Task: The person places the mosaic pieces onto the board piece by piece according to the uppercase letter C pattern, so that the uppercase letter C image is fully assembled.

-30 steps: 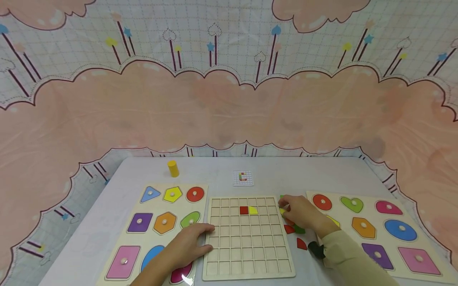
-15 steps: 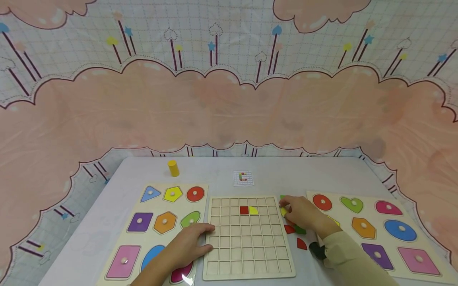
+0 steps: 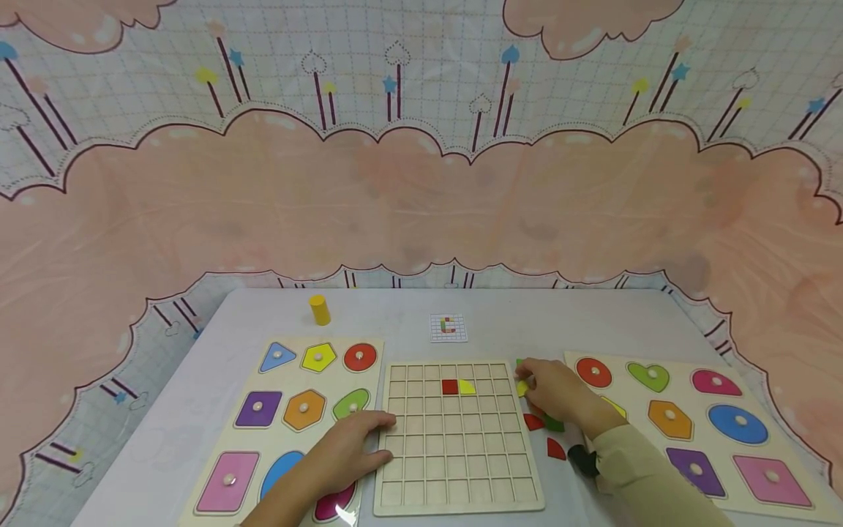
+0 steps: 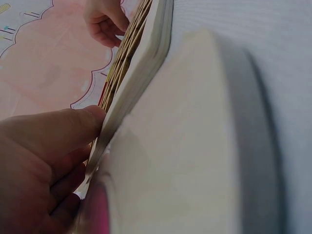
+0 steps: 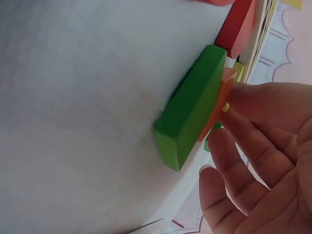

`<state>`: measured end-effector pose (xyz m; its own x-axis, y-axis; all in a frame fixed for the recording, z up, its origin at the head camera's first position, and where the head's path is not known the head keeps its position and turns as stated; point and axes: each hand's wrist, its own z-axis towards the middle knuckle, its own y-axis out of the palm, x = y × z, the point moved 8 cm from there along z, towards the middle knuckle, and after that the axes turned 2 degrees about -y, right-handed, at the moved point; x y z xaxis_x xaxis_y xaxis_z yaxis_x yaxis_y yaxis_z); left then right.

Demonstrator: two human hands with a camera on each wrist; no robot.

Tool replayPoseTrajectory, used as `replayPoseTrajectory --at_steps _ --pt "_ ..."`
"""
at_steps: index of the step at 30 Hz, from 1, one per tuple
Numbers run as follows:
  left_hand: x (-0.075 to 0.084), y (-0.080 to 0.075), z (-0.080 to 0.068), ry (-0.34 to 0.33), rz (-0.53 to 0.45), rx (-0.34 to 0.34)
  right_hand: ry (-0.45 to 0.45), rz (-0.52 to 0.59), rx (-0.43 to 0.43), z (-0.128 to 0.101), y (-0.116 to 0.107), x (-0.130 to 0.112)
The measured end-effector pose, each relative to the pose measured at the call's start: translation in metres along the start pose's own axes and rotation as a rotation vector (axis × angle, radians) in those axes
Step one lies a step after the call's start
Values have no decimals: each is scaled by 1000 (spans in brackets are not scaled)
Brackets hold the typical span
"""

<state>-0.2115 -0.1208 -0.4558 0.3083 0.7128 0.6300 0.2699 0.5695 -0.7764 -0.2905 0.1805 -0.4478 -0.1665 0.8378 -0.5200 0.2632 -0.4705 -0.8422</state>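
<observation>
A wooden grid board lies in the middle of the table with a red tile and a yellow tile side by side in its second row. My left hand rests flat on the board's left edge; the left wrist view shows its thumb against that edge. My right hand is just right of the board, with its fingertips curled on a small loose yellow tile. The right wrist view shows the right hand against tiles beside a green block.
Loose red tiles and a green one lie by my right wrist. Shape puzzle boards flank the grid on the left and right. A pattern card and a yellow cylinder stand farther back.
My right hand has shifted very slightly at the loose tiles. The left hand and the board have not moved.
</observation>
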Motion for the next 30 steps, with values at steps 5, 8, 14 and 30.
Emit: replayPoseTrajectory --at_steps 5,8,14,30 --pt "0 0 0 5 0 4 -15 -28 17 0 -3 0" --pt "0 0 0 3 -3 4 -37 -49 29 1 -5 -1" --pt "2 -1 0 6 -6 2 -45 -105 29 0 -7 -1" --pt "1 0 0 5 -3 -9 -81 -66 61 -3 -14 -4"
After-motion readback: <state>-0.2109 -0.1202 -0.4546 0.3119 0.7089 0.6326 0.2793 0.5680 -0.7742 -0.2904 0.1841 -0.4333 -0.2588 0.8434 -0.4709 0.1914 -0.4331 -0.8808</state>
